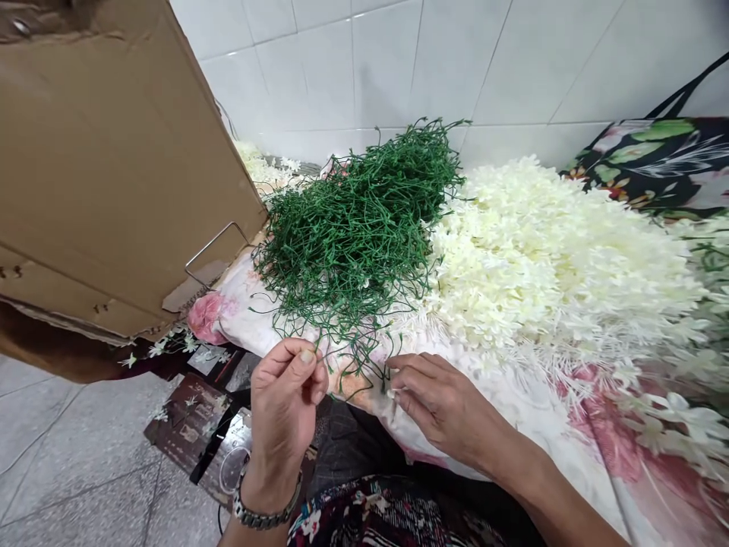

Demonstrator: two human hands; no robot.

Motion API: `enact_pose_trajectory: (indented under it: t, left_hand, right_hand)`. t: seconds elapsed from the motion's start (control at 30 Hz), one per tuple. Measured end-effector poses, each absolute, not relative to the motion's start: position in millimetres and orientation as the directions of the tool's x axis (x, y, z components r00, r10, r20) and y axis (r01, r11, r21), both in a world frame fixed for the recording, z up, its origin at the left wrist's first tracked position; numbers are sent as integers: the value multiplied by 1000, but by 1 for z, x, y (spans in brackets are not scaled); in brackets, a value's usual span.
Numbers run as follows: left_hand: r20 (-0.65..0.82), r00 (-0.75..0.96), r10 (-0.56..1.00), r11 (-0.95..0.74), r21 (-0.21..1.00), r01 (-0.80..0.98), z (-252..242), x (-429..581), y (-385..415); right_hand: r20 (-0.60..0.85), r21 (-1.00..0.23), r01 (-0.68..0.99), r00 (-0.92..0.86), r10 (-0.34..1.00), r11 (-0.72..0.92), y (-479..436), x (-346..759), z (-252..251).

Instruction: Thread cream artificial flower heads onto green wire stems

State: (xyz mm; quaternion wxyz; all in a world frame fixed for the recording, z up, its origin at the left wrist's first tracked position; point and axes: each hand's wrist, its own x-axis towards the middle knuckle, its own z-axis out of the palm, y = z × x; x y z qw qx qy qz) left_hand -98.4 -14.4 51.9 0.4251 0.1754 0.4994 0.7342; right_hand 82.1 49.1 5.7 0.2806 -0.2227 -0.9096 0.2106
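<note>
A tangled heap of thin green artificial flower stems [358,220] lies on a floral cloth [449,361], its loose ends spreading toward me. At the near edge of the heap, my left hand [290,380] pinches a green stem between thumb and forefinger. My right hand [436,395] is just to the right, its fingers curled in beside the loose stems. A tiny pale spot shows at its fingertips, too small to name. To the right of the stems rises a big pile of cream-white artificial blossoms [547,251].
A large cardboard box [114,152] stands at the left, with a bent metal wire [213,247] by its lower corner. White wall tiles [387,61] run behind. A black floral bag [666,163] is at the far right. Below left, a worn wooden board [190,414] bears a metal device.
</note>
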Motion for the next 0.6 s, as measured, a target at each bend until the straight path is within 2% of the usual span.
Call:
enact_pose_trajectory:
  t: [0.13, 0.23, 0.37, 0.5, 0.6]
  left_hand:
    - [-195, -573, 796, -43, 926, -375, 51, -100, -14]
    - [-184, -554, 812, -13, 943, -332, 51, -99, -14]
    - [-160, -559, 814, -6, 959, -283, 47, -98, -16]
    - [-141, -585, 798, 5, 974, -228, 43, -102, -19]
    - [-137, -633, 762, 15, 981, -195, 44, -109, -24]
  right_hand:
    - [462, -527, 253, -716, 523, 811, 46, 78, 11]
    - [487, -518, 183, -740, 464, 835, 41, 68, 17]
    - [393, -463, 165, -842, 369, 871, 35, 52, 22]
    - [338, -410, 276, -839, 426, 869, 36, 47, 20]
    - [341, -447, 313, -806, 483, 838, 40, 49, 15]
